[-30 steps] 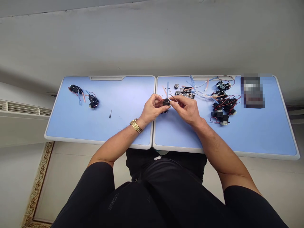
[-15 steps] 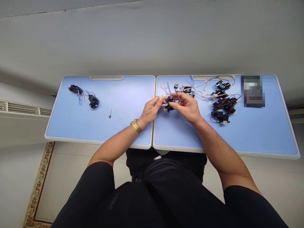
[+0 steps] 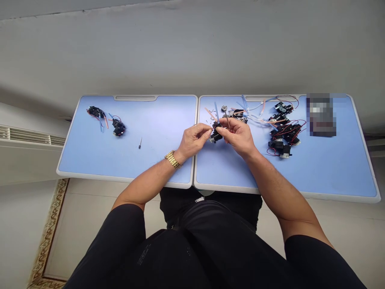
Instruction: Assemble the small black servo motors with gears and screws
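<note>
My right hand [image 3: 240, 135] grips a small black motor unit [image 3: 215, 135] with a blue tube [image 3: 216, 111] and an orange tube [image 3: 211, 114] sticking up from it. The same hand also holds a screwdriver [image 3: 227, 119], its thin shaft pointing up past the fingers and a bit of red handle showing near the palm. Thumb and forefinger of my left hand [image 3: 194, 139] are pinched together at the unit's left side. Whatever is between those fingertips is too small to make out. Just behind the hands lie a round metal part [image 3: 224, 108] and several tiny screws [image 3: 212, 117].
More black units with red wires [image 3: 284, 136] are heaped on the right table, beside loose blue and orange tubes [image 3: 254, 116]. A blurred dark box [image 3: 323, 127] stands farther right. Two black units [image 3: 118, 127] and a small screwdriver [image 3: 140, 143] lie on the left table [image 3: 162, 120].
My left fingertips have drawn slightly away from the top of the black unit and pinch at its left side. The screwdriver shaft in my right hand has shifted a little to the right.
</note>
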A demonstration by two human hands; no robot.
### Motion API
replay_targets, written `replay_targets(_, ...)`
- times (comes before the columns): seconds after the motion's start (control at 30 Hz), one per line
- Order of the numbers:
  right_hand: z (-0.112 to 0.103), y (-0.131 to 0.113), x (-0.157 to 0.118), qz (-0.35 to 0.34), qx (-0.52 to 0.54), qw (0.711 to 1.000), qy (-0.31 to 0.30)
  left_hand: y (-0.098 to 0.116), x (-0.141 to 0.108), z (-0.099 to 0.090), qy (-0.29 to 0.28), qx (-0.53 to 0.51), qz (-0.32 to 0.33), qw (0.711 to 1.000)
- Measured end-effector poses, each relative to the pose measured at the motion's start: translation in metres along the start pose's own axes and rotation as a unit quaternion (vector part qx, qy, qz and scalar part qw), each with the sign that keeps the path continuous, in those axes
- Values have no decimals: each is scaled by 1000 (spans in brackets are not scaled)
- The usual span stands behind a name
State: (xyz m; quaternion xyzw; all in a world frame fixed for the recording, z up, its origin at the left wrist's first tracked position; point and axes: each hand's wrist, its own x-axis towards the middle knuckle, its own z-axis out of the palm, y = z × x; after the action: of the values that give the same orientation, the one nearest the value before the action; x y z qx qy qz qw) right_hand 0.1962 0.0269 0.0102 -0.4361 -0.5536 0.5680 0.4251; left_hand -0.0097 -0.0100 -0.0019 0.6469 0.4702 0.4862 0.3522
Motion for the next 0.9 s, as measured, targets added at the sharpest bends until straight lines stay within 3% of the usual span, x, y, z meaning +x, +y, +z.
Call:
replay_targets(0.23,4,-4,2,72,95,992,-47,5,2,-4,-8,72,61,995)
replay_targets(0.53,7,-5,2,102,100,989,-50,7,-1,-1,23,-14,-63,998)
replay_targets(0.7,8,3,1,64,64,996,-22,6,-1,0,16,-3,-47,999)
replay_targets(0.9,9,6,-10,-69,-129,989,33,10,0,-4,11,102,81,991)
